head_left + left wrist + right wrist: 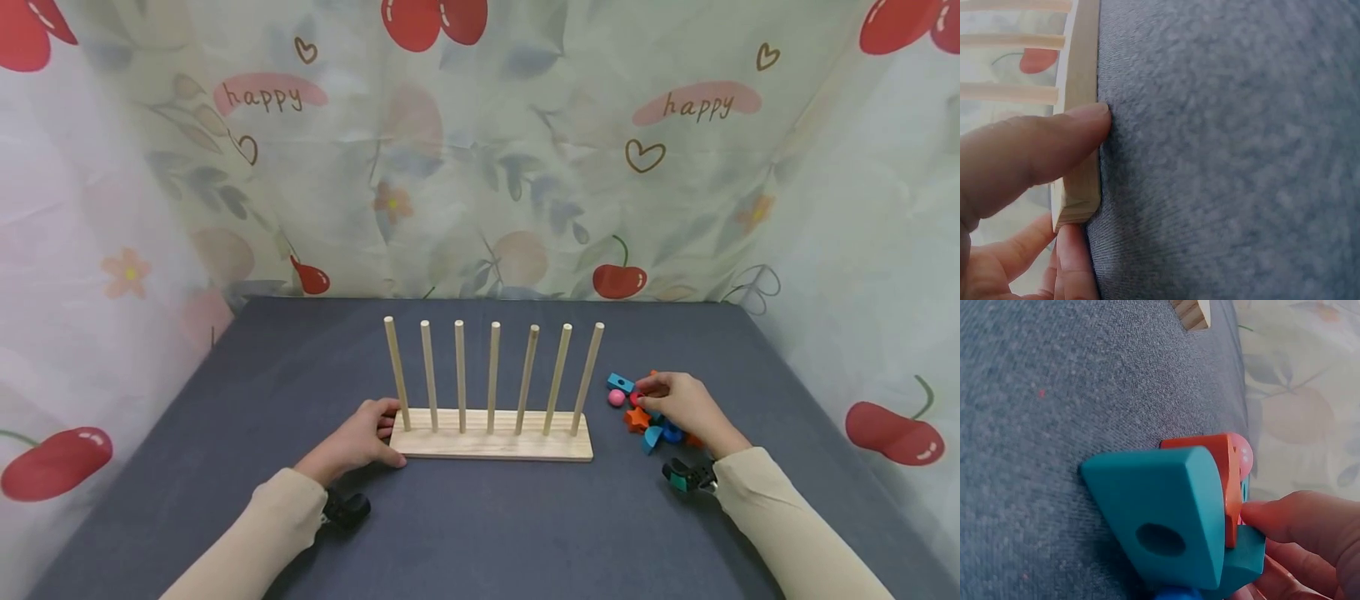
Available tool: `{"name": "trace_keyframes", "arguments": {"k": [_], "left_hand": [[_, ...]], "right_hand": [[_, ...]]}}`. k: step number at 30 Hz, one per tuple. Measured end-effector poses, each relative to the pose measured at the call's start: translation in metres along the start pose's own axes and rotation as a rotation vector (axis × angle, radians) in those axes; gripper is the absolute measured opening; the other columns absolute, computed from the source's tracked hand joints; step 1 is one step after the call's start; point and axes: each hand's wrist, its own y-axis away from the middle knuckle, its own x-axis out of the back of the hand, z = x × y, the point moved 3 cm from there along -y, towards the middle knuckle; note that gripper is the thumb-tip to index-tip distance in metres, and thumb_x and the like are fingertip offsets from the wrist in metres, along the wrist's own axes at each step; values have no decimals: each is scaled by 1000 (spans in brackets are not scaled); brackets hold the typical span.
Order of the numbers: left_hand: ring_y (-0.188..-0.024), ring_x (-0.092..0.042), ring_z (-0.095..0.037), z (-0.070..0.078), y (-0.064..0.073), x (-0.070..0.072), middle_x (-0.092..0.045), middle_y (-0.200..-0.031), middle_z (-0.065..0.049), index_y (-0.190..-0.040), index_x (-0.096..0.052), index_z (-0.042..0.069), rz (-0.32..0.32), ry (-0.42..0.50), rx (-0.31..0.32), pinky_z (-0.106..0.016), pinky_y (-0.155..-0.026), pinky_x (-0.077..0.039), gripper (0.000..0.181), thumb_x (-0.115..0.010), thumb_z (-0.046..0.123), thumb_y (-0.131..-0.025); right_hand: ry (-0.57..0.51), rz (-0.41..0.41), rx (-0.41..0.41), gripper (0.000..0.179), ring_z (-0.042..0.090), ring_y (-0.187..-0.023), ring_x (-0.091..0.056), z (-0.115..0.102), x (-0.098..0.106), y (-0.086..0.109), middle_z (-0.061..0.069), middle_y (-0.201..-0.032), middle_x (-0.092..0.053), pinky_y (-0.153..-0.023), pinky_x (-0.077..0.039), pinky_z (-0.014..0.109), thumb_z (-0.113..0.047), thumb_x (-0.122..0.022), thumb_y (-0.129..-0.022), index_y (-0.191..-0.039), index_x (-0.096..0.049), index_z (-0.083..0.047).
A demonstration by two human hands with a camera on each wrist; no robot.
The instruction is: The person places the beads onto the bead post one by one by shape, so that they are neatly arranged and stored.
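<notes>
Current step, in my judgement: picking one piece from the pile while the stand is steadied. My left hand (pixel 358 437) grips the left end of the wooden base (pixel 491 447), thumb against the front face, fingers at the end face. The base lies flat on the grey cloth (pixel 487 533), its seven pegs (pixel 493 375) pointing up.

The pile lies to the right of the base, apart from it. My right hand (pixel 681 406) is at the pile, thumb and fingers set narrow beside a red-pink piece (pixel 636 399). I cannot tell whether the pinch has closed on it; neighbouring pieces hide the contact. Near my fingertips are a pink ball (pixel 616 398), a blue block (pixel 620 383) and an orange star (pixel 637 419). A teal half-round piece (pixel 1154 506), its hole visible, sits just in front of the star, with a blue piece (pixel 672 433) beside it.

Next move, as I judge it: confirm a two-sided pinch on a single piece, then lift straight up. Caution: the pieces are crowded, so a sideways pull could drag or topple the star. The left grip should hold the base square throughout
</notes>
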Motion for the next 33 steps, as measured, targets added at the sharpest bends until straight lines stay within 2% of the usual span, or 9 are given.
{"name": "trace_keyframes", "arguments": {"k": [8, 19, 25, 33], "left_hand": [[-116, -47, -32, 3, 1, -1, -38, -126, -22, -136, -43, -7, 18, -30, 4, -45, -104, -42, 87, -85, -8, -60], [-115, -48, -31, 3, 0, 0, -40, -126, -20, -137, -44, -6, 21, -55, 34, -46, -103, -43, 85, -86, -6, -62], [-115, -48, -31, 3, -2, 2, -41, -125, -20, -136, -45, -5, 26, -65, 23, -45, -103, -43, 84, -86, -4, -62], [-116, -48, -32, 3, 0, 0, -40, -126, -21, -136, -44, -6, 14, -51, 21, -45, -103, -43, 84, -86, -4, -63]], "right_hand": [[-6, -14, -42, 37, 26, -91, -65, -2, -4, -4, 23, -113, -66, -82, -56, 42, -14, -67, -89, -121, -62, 4], [28, -19, -40, 36, 26, -89, -64, -4, -2, -3, 23, -110, -66, -81, -56, 42, -14, -69, -88, -118, -64, 4], [-2, -13, -55, 34, 27, -90, -66, -6, -3, -5, 24, -110, -66, -81, -56, 42, -10, -69, -88, -118, -64, 5], [13, -25, -80, 33, 24, -87, -64, -4, -5, -6, 23, -110, -66, -80, -56, 41, -12, -69, -88, -117, -65, 3]]}}
